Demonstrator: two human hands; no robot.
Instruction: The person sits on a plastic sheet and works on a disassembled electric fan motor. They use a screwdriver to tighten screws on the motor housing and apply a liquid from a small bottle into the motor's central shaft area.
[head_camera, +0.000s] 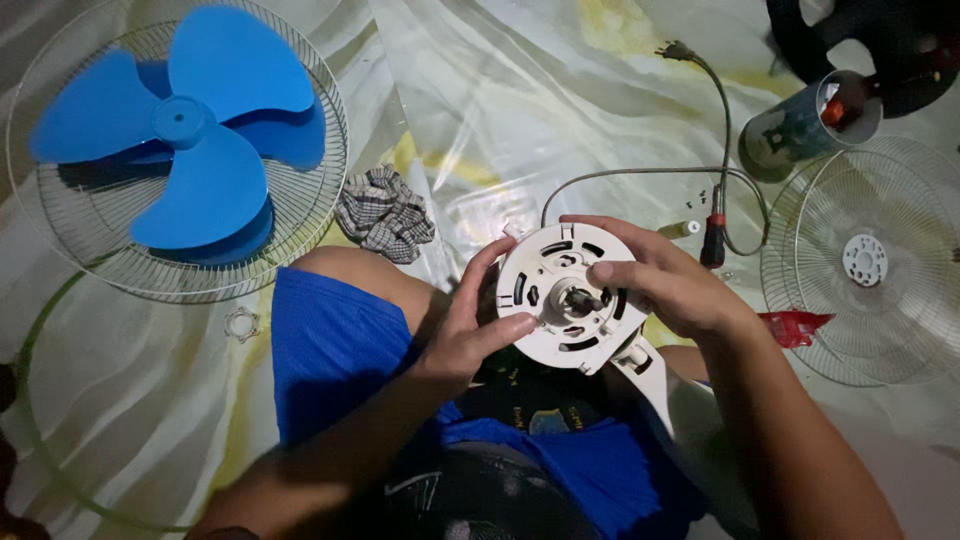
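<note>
A round white fan motor housing (553, 268) with a metal shaft at its middle rests on my lap. My left hand (468, 325) holds its left edge, thumb on the front plate. My right hand (660, 280) grips its right side, with the thumb near the shaft (583, 297). A grey power cord (640, 172) runs from the housing to a plug (676, 50) at the top.
A blue three-blade fan propeller (195, 125) lies in a wire grille (320, 170) at the upper left. A second wire grille (870, 260) lies at the right. A checked cloth (385, 212), a screwdriver (714, 235), a can (805, 125) and a white ring nut (242, 324) lie around.
</note>
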